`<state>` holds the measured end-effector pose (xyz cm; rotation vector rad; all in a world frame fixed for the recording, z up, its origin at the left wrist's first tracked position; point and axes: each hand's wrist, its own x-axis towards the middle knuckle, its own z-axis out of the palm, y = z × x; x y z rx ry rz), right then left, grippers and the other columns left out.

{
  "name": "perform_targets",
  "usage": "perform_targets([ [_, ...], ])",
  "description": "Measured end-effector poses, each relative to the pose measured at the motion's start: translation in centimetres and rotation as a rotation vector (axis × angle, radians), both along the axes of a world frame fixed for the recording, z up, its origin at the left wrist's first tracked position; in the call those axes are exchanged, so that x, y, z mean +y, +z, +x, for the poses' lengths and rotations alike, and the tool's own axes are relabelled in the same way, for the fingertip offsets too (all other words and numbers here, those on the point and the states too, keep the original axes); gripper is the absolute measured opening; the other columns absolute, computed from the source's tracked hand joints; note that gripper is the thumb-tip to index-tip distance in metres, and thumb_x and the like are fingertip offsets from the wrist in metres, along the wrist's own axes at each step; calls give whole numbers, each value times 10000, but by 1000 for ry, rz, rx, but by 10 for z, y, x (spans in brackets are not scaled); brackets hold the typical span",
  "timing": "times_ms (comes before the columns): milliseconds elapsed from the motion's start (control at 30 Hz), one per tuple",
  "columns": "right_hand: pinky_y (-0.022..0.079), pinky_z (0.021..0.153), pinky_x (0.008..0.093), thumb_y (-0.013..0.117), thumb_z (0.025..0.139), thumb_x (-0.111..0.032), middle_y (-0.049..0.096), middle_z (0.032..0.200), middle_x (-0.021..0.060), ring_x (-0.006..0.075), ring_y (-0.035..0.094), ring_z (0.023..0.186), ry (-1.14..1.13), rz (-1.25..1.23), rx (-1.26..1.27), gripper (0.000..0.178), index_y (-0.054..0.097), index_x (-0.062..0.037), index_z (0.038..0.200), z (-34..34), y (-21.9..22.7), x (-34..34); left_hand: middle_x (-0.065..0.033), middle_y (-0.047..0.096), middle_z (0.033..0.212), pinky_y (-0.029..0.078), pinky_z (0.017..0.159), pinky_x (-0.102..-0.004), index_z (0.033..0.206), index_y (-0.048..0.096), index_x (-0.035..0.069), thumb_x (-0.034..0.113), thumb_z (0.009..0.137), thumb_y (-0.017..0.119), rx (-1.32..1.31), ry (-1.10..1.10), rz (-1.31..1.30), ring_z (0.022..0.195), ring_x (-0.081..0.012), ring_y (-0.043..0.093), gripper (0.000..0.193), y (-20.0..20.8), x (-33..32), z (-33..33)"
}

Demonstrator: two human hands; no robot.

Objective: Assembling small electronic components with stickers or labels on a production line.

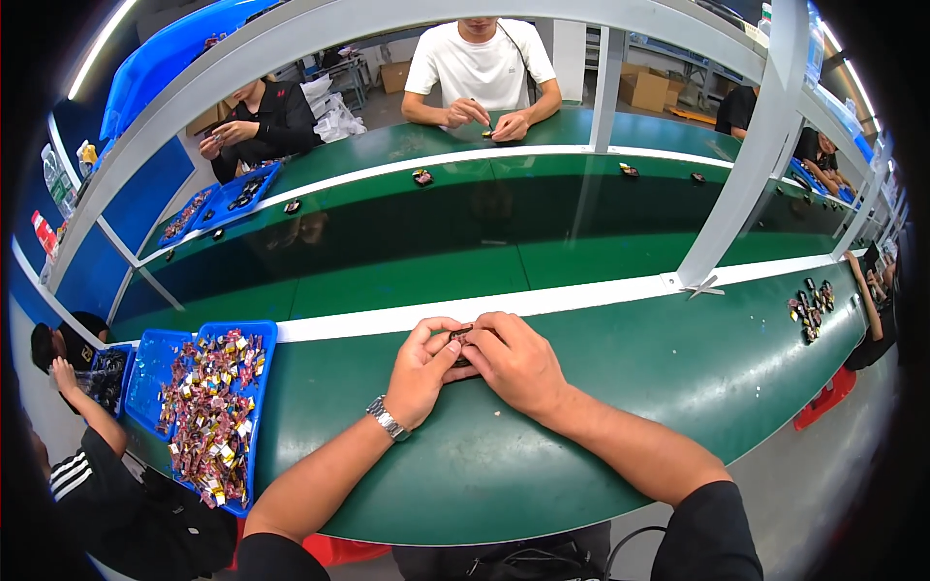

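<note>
My left hand (pixel 423 373), with a metal watch on its wrist, and my right hand (pixel 516 366) meet over the near green worktop. Between their fingertips they hold a small dark part (pixel 462 335) with pinkish bits; the fingers cover most of it, so its exact kind does not show. Left of my forearm lies a blue tray (pixel 264 363) heaped with small pink, yellow and white components (pixel 213 416). A tiny pale scrap (pixel 497 413) rests on the worktop below my right hand.
Past a white rail (pixel 387 321), a green conveyor belt (pixel 407 276) carries scattered small black parts. A grey post (pixel 741 155) rises at right, near a cluster of dark parts (pixel 812 308). Co-workers sit opposite and on both sides; one arm (pixel 92 416) reaches near the trays.
</note>
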<state>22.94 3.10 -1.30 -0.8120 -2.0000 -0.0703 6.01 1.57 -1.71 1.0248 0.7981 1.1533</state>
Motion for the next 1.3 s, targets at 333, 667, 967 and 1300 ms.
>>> perform_targets([
  [333,560,660,312,719,811,-29,615,970,80,201,656,774,170,-294,162,160,647,-7,952,-2,7,-4,-109,636,1114,587,854,-347,1170,468,39,59,1021,472,17,47,-27,1009,-167,652,150,-5,3,-5],
  [667,554,690,252,701,838,4,657,933,81,126,669,774,198,-624,410,116,663,21,946,0,4,2,-97,639,1100,576,781,-285,1216,486,20,35,1005,497,175,92,128,955,-124,643,211,-8,0,1],
  [967,563,679,270,702,843,-19,658,948,86,145,681,770,237,-672,389,111,675,8,947,3,0,12,-122,648,1156,573,813,-284,1219,469,14,41,1001,511,142,63,68,987,-153,654,225,-6,1,-4],
  [1300,546,762,344,701,793,-68,730,862,142,236,710,799,-449,-445,165,135,739,-27,916,80,-13,149,-90,638,1156,547,867,-297,1127,565,17,38,956,553,244,44,206,1021,-161,667,172,-19,24,-3],
])
